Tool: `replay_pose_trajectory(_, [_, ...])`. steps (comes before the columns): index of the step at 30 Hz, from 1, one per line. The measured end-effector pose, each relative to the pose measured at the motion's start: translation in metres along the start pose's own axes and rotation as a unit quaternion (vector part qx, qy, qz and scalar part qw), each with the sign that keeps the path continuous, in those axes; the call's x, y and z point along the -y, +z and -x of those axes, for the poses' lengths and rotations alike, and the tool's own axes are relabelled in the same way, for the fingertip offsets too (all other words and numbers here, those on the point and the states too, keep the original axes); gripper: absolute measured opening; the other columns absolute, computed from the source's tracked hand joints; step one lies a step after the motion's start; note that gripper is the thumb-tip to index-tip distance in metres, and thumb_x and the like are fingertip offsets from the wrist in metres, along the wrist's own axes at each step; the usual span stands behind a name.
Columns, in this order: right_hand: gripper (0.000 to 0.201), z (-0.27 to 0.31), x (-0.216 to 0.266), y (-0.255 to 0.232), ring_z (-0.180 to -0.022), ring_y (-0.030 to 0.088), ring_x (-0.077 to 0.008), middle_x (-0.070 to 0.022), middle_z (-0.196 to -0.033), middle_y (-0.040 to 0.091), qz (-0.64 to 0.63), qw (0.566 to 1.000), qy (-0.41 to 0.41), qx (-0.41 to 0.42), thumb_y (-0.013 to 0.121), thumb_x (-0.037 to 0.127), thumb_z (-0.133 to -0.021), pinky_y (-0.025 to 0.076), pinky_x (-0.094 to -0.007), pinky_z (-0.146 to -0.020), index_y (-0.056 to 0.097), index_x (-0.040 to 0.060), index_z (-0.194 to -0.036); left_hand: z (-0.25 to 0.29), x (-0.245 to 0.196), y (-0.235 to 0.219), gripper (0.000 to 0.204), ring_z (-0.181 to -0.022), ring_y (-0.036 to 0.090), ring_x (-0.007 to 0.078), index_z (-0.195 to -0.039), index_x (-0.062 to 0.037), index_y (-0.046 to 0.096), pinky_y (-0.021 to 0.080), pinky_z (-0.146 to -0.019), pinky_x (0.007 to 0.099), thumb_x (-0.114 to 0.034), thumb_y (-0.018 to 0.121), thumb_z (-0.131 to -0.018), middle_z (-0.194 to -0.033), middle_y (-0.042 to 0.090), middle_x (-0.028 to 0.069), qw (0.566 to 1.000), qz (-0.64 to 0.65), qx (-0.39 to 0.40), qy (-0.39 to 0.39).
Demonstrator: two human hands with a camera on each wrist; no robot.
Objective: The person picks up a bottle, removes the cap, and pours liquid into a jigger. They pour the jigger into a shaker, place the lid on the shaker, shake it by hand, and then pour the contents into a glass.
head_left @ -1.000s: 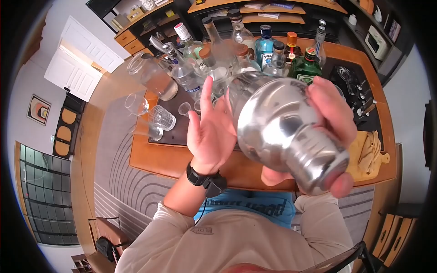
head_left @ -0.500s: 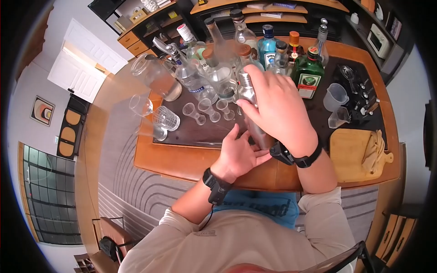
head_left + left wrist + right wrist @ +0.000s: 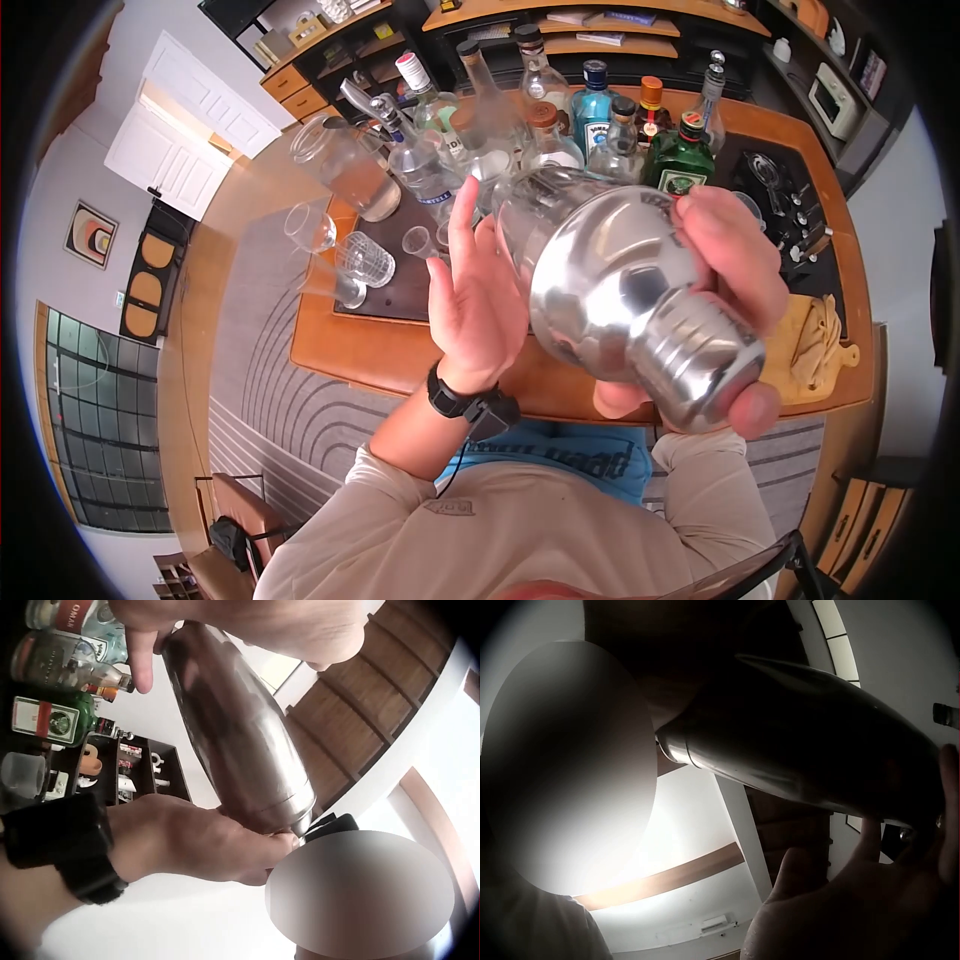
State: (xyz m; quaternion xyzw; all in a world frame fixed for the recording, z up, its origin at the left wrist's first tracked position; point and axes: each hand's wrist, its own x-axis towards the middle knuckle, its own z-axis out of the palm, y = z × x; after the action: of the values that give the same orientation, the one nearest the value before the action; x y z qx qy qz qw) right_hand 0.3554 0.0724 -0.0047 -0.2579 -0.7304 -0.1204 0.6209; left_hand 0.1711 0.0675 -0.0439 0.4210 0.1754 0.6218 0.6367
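A shiny steel cocktail shaker [image 3: 590,275] is raised close to the head camera, tilted so that its capped end points toward the person. My right hand [image 3: 738,265] grips it around the shoulder and cap, fingers on one side and thumb on the other. At the far, base end, my left hand [image 3: 478,305] lies against the shaker with its fingers stretched out. From the left wrist view, the shaker's long body [image 3: 240,735] spans between both hands, with the right hand [image 3: 195,836] at the narrow cap. The shaker looks dark in the right wrist view.
Several liquor bottles [image 3: 595,115] stand along the back of the leather-edged table [image 3: 345,345]. A glass pitcher [image 3: 355,175] and a cut-glass tumbler [image 3: 366,258] are at the left. On the right lie a wooden board [image 3: 795,375] with a cloth [image 3: 818,345] and bar tools.
Half a second ago the shaker was low over the table; it has swung up toward the head, cap end first, both hands rising with it. One second ago it was similarly raised.
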Motion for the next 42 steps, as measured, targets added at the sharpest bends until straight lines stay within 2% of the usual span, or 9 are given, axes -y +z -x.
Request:
replay_pose_trajectory(4, [0.076,-0.001,-0.001,0.005,-0.111,0.066,-0.0428,-0.0284,-0.126,0.065,0.013,1.000,0.006,0.002,0.085,0.028,-0.092,0.056,-0.0504,-0.092,0.045,0.0128,-0.155,0.000,0.009,-0.003,0.088,-0.157,0.039,0.0406,-0.173,-0.0148,0.020,0.033,-0.127,0.0615,-0.073,0.035,-0.108,-0.170,0.038,0.0218,0.996,-0.031,-0.048,-0.069])
replay_pose_trajectory(9, [0.066,0.008,-0.015,0.025,-0.105,0.069,-0.0378,-0.0157,-0.117,0.071,0.125,0.975,0.130,0.133,0.085,0.021,-0.087,0.051,-0.0480,-0.096,0.053,0.0036,-0.141,0.015,0.053,-0.052,0.080,-0.144,0.047,0.0453,-0.173,-0.0220,0.020,0.041,-0.121,0.0599,-0.068,0.033,-0.109,-0.161,0.041,0.0202,0.873,0.180,-0.175,-0.418])
replay_pose_trajectory(15, [0.062,0.018,-0.020,0.028,-0.095,0.071,-0.0378,-0.0173,-0.107,0.072,0.241,0.904,0.218,0.276,0.083,0.023,-0.090,0.051,-0.0482,-0.091,0.054,0.0022,-0.141,0.027,0.060,-0.050,0.083,-0.143,0.046,0.0461,-0.174,-0.0232,0.015,0.042,-0.119,0.0594,-0.070,0.036,-0.108,-0.159,0.042,0.0202,0.833,0.191,-0.185,-0.485])
replay_pose_trajectory(19, [0.064,-0.008,-0.004,0.005,-0.100,0.072,-0.0363,-0.0208,-0.118,0.072,0.173,0.971,0.104,0.125,0.084,0.022,-0.089,0.053,-0.0465,-0.094,0.055,0.0013,-0.142,0.012,0.036,-0.025,0.089,-0.146,0.049,0.0402,-0.174,-0.0199,0.015,0.056,-0.107,0.0570,-0.072,0.041,-0.106,-0.166,0.033,0.0174,0.963,0.113,-0.052,-0.237])
replay_pose_trajectory(25, [0.091,0.000,-0.020,0.030,-0.105,0.066,-0.0445,-0.0372,-0.134,0.058,-0.062,0.929,-0.255,-0.262,0.073,0.059,-0.098,0.059,-0.0567,-0.086,0.023,0.0325,-0.169,-0.003,0.021,0.001,0.099,-0.165,0.021,0.0376,-0.176,-0.0090,0.012,0.018,-0.135,0.0523,-0.070,0.043,-0.104,-0.179,0.019,0.0202,0.986,-0.128,0.002,0.105])
replay_pose_trajectory(29, [0.077,0.009,0.021,0.019,-0.104,0.063,-0.0418,-0.0260,-0.134,0.060,-0.012,0.983,-0.090,-0.158,0.069,0.056,-0.099,0.056,-0.0606,-0.089,0.028,0.0434,-0.163,0.002,0.032,-0.032,0.096,-0.156,0.041,0.0414,-0.176,-0.0163,0.012,0.034,-0.129,0.0596,-0.070,0.044,-0.104,-0.173,0.034,0.0224,0.964,0.196,0.180,0.006])
replay_pose_trajectory(31, [0.074,0.007,0.011,0.016,-0.105,0.064,-0.0407,-0.0239,-0.134,0.061,-0.004,0.986,-0.110,-0.127,0.074,0.046,-0.096,0.055,-0.0604,-0.091,0.037,0.0367,-0.160,0.003,0.015,0.006,0.082,-0.156,0.042,0.0399,-0.173,-0.0159,0.025,0.037,-0.127,0.0607,-0.065,0.037,-0.108,-0.169,0.043,0.0187,0.990,0.063,-0.089,-0.087])
replay_pose_trajectory(37, [0.062,0.015,-0.015,0.032,-0.101,0.067,-0.0362,-0.0151,-0.108,0.067,0.103,0.975,0.128,0.152,0.085,0.025,-0.084,0.050,-0.0478,-0.092,0.057,0.0095,-0.137,0.011,0.057,-0.046,0.077,-0.149,0.047,0.0424,-0.170,-0.0140,0.026,0.048,-0.116,0.0580,-0.064,0.033,-0.111,-0.164,0.043,0.0174,0.883,0.129,-0.155,-0.424])
replay_pose_trajectory(42, [0.064,0.021,-0.018,0.031,-0.093,0.069,-0.0369,-0.0156,-0.099,0.068,0.185,0.928,0.204,0.252,0.086,0.027,-0.086,0.050,-0.0459,-0.089,0.055,0.0077,-0.139,0.031,0.067,-0.042,0.080,-0.148,0.047,0.0462,-0.169,-0.0141,0.022,0.048,-0.116,0.0578,-0.067,0.032,-0.110,-0.160,0.042,0.0202,0.880,0.157,-0.138,-0.427])
